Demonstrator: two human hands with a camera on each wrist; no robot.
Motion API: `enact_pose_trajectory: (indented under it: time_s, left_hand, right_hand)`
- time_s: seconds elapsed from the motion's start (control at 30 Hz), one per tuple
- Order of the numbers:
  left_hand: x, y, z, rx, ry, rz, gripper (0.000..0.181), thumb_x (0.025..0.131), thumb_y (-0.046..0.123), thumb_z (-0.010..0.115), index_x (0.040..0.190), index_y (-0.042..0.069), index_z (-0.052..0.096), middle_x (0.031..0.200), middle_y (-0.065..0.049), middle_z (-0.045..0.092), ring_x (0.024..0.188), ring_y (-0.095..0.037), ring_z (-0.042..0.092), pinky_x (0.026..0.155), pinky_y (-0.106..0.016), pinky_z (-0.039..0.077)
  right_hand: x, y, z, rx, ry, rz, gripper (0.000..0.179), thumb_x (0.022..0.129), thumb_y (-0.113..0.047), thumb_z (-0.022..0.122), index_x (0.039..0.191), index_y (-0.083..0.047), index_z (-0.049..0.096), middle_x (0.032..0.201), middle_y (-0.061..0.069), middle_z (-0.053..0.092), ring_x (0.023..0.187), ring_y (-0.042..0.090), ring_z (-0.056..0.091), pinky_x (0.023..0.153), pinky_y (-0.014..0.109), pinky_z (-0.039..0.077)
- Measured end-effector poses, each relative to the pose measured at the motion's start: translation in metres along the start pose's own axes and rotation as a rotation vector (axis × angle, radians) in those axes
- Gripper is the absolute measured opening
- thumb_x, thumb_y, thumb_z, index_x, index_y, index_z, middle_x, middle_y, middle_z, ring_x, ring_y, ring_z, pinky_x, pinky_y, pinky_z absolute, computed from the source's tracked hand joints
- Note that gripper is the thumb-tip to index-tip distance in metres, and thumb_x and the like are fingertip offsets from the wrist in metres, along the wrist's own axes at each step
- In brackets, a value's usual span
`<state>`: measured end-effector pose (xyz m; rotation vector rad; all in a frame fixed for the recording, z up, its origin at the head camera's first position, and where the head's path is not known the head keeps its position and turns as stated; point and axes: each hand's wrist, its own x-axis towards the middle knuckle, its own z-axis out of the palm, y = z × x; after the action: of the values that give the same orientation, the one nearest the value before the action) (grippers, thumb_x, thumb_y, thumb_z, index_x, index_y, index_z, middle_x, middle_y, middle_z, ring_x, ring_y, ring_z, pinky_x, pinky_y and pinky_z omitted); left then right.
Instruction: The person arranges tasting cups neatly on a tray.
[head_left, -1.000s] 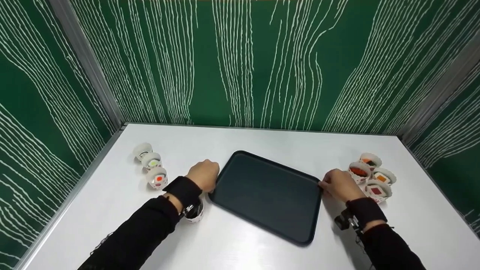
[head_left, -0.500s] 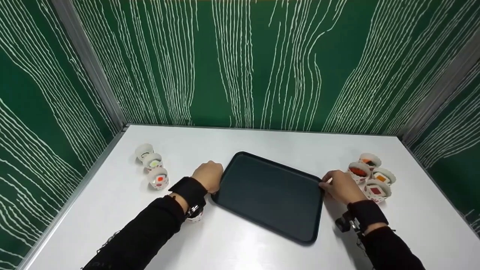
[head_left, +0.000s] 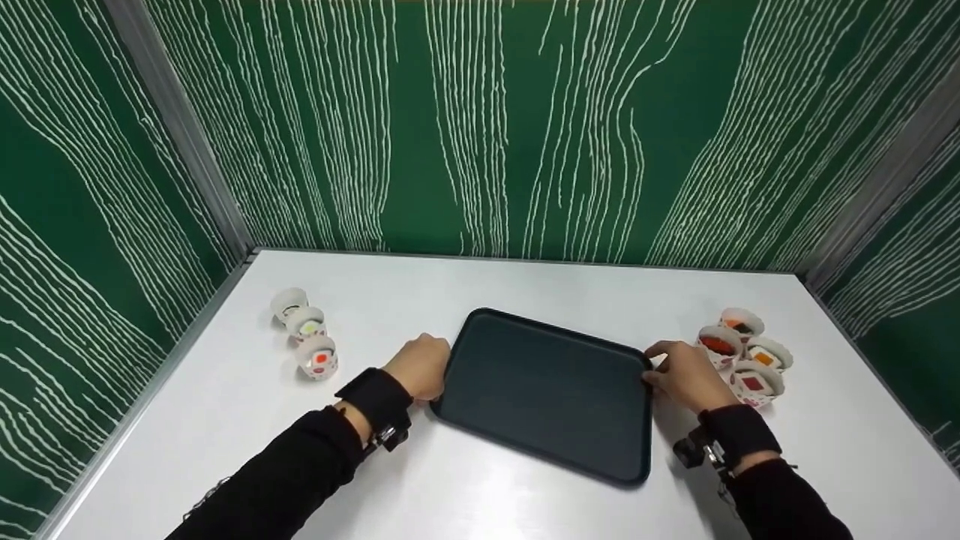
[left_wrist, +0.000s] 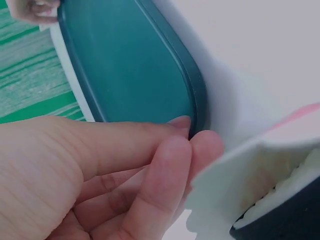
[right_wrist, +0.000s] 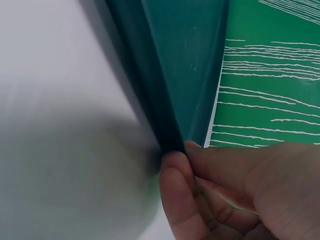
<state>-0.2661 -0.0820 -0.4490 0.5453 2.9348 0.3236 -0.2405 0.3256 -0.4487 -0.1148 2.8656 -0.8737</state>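
Observation:
A dark green rectangular tray (head_left: 547, 397) lies on the white table, its right side set somewhat nearer the person than its left. My left hand (head_left: 420, 366) pinches the tray's left edge; in the left wrist view, the thumb (left_wrist: 135, 142) lies over the rim with fingertips against its outer side. My right hand (head_left: 684, 373) pinches the far right corner between thumb and fingers, seen closely in the right wrist view, where the tray rim (right_wrist: 145, 80) enters the grip. Close by the left fingers is a paper cup (left_wrist: 225, 185) with a dark-wrapped sushi piece inside; my left arm hides it in the head view.
Three paper cups with sushi pieces stand in a row at the left, the nearest one (head_left: 316, 358) with an orange-red top. Several similar cups cluster beyond my right hand, one cup (head_left: 756, 384) holding a dark-red-topped piece. Green, white-lined walls (head_left: 405, 127) enclose the table.
The tray has turned slightly counterclockwise and shifted a little right, with both hands keeping hold. The cup beneath my left wrist has passed out of sight in the head view.

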Motion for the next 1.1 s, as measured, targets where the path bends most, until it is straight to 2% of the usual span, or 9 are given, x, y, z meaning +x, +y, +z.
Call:
enact_pose_trajectory:
  time_s: [0.03, 0.2, 0.23, 0.33, 0.53, 0.67, 0.83, 1.1]
  left_hand:
    - [-0.011, 0.011, -0.012, -0.008, -0.016, -0.013, 0.017, 0.075, -0.015, 0.075, 0.089, -0.006, 0.076, 0.086, -0.024, 0.076, 0.065, -0.031, 0.072, 0.052, -0.032, 0.058]
    - [-0.021, 0.017, -0.013, 0.016, -0.028, 0.027, 0.018, 0.076, -0.015, 0.076, 0.092, -0.007, 0.077, 0.088, -0.025, 0.076, 0.063, -0.027, 0.068, 0.052, -0.03, 0.057]
    - [-0.027, 0.023, -0.02, 0.015, -0.047, 0.013, 0.02, 0.076, -0.016, 0.078, 0.094, -0.008, 0.077, 0.09, -0.025, 0.077, 0.064, -0.026, 0.068, 0.055, -0.031, 0.058]
    - [-0.032, 0.027, -0.022, 0.025, -0.06, 0.017, 0.023, 0.075, -0.015, 0.08, 0.097, -0.008, 0.077, 0.09, -0.024, 0.076, 0.064, -0.022, 0.062, 0.058, -0.031, 0.057]
    - [-0.037, 0.03, -0.022, 0.028, -0.061, 0.039, 0.02, 0.077, -0.013, 0.078, 0.096, -0.007, 0.075, 0.089, -0.023, 0.074, 0.065, -0.021, 0.056, 0.06, -0.033, 0.056]
    - [-0.04, 0.03, -0.02, 0.025, -0.048, 0.065, 0.018, 0.076, -0.012, 0.079, 0.092, -0.006, 0.074, 0.088, -0.022, 0.074, 0.065, -0.021, 0.055, 0.06, -0.034, 0.055]
    - [-0.044, 0.033, -0.019, 0.013, -0.061, 0.068, 0.023, 0.074, -0.011, 0.083, 0.095, -0.006, 0.075, 0.089, -0.022, 0.075, 0.065, -0.021, 0.056, 0.06, -0.033, 0.054]
    - [-0.05, 0.034, -0.018, -0.02, -0.069, 0.061, 0.028, 0.073, -0.009, 0.089, 0.097, -0.007, 0.075, 0.088, -0.022, 0.076, 0.064, -0.021, 0.057, 0.056, -0.03, 0.051]
  right_hand:
    - [0.001, -0.001, 0.0, 0.001, -0.008, 0.011, 0.042, 0.099, -0.004, 0.073, 0.135, 0.015, 0.061, 0.098, 0.025, 0.078, 0.078, 0.021, 0.075, 0.067, 0.033, 0.058]
    - [0.007, -0.004, -0.002, -0.002, -0.04, 0.04, 0.043, 0.099, -0.003, 0.072, 0.138, 0.013, 0.06, 0.104, 0.027, 0.077, 0.08, 0.022, 0.074, 0.07, 0.034, 0.06]
    - [0.008, -0.004, -0.002, -0.007, -0.039, 0.032, 0.043, 0.099, -0.002, 0.072, 0.137, 0.013, 0.06, 0.104, 0.027, 0.077, 0.08, 0.022, 0.074, 0.069, 0.035, 0.06]
    - [0.011, -0.005, -0.001, -0.025, -0.025, -0.001, 0.042, 0.099, -0.001, 0.072, 0.137, 0.014, 0.061, 0.103, 0.028, 0.077, 0.078, 0.023, 0.075, 0.068, 0.035, 0.06]
    - [0.017, -0.006, 0.0, -0.072, 0.021, -0.063, 0.038, 0.099, -0.001, 0.072, 0.134, 0.014, 0.065, 0.101, 0.028, 0.078, 0.078, 0.027, 0.076, 0.066, 0.037, 0.06]
    - [0.021, -0.007, 0.001, -0.099, 0.026, -0.074, 0.038, 0.1, 0.0, 0.07, 0.135, 0.013, 0.065, 0.104, 0.029, 0.078, 0.083, 0.031, 0.076, 0.067, 0.039, 0.059]
    - [0.024, -0.007, 0.002, -0.131, 0.018, -0.095, 0.04, 0.1, 0.0, 0.068, 0.138, 0.013, 0.064, 0.109, 0.031, 0.077, 0.091, 0.037, 0.076, 0.071, 0.043, 0.059]
    - [0.03, -0.01, 0.003, -0.153, 0.008, -0.073, 0.041, 0.102, 0.0, 0.065, 0.141, 0.011, 0.062, 0.115, 0.032, 0.076, 0.097, 0.04, 0.075, 0.077, 0.051, 0.06]
